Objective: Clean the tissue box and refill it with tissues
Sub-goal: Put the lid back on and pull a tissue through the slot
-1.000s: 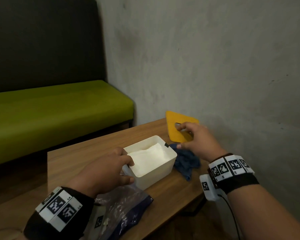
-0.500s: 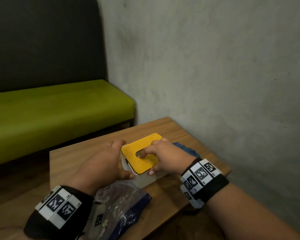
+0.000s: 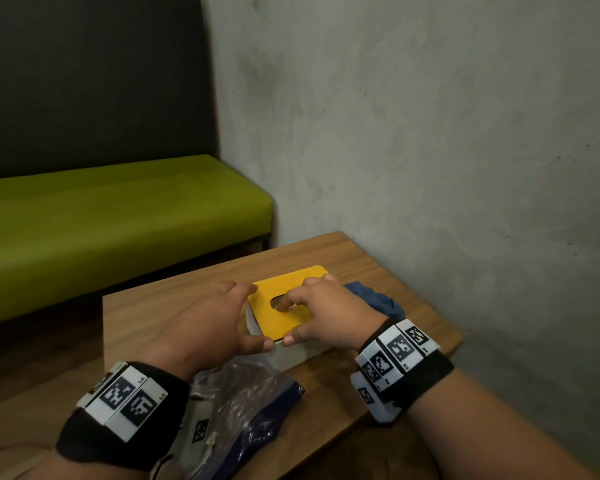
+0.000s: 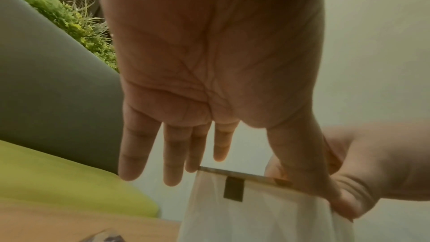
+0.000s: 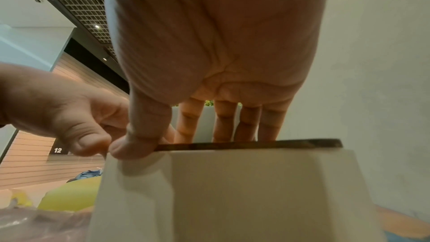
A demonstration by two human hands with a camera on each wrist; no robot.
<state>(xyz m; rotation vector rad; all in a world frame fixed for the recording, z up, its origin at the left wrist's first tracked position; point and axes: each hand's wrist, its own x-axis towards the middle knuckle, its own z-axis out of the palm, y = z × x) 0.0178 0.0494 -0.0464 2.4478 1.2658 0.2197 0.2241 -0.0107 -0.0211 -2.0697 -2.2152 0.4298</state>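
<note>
The white tissue box (image 3: 293, 355) stands on the wooden table (image 3: 343, 258), with the yellow lid (image 3: 278, 320) lying on top of it, slightly askew. My right hand (image 3: 321, 311) holds the lid: thumb at its near edge, fingers on top, index finger at the oval slot. In the right wrist view the thumb of that hand (image 5: 209, 43) hooks the lid's edge (image 5: 256, 143) above the box wall (image 5: 256, 190). My left hand (image 3: 219, 323) spans the box's left side with straight fingers, its thumb at the near corner. The tissues are hidden under the lid.
A crumpled blue cloth (image 3: 378, 301) lies right of the box, near the grey wall (image 3: 430, 168). A clear plastic bag (image 3: 243, 403) sits at the table's near edge, under my left wrist. A green bench (image 3: 101, 209) stands beyond the table.
My right hand carried the yellow lid from beside the wall onto the box. Since half a second ago the lid has settled lower. My left hand stayed at the box.
</note>
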